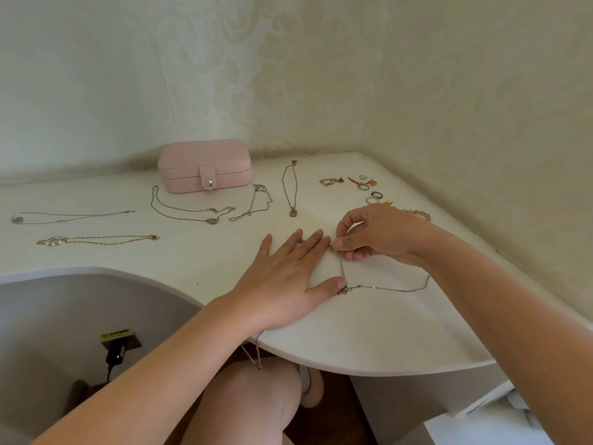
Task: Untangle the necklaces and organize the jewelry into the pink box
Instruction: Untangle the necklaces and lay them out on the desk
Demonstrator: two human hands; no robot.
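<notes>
Now we are pressing our left hand point(288, 277) flat, fingers straight, on the tangled chain point(385, 288) near the front edge of the table point(353, 335); our right hand point(378, 236) is pinching that chain between thumb and fingertips; the pink box point(205, 165) is sitting closed by the back wall point(288, 91); laid-out necklaces point(293, 212) are lying between it and our hands; rings point(363, 186) are sitting in a cluster to the right

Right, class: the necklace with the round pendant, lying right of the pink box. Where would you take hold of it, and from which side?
Probably pinch the round pendant at the near end of the necklace, from above on the near side: the rest lies thin and flat, and the pendant is its bulkiest part.
</notes>
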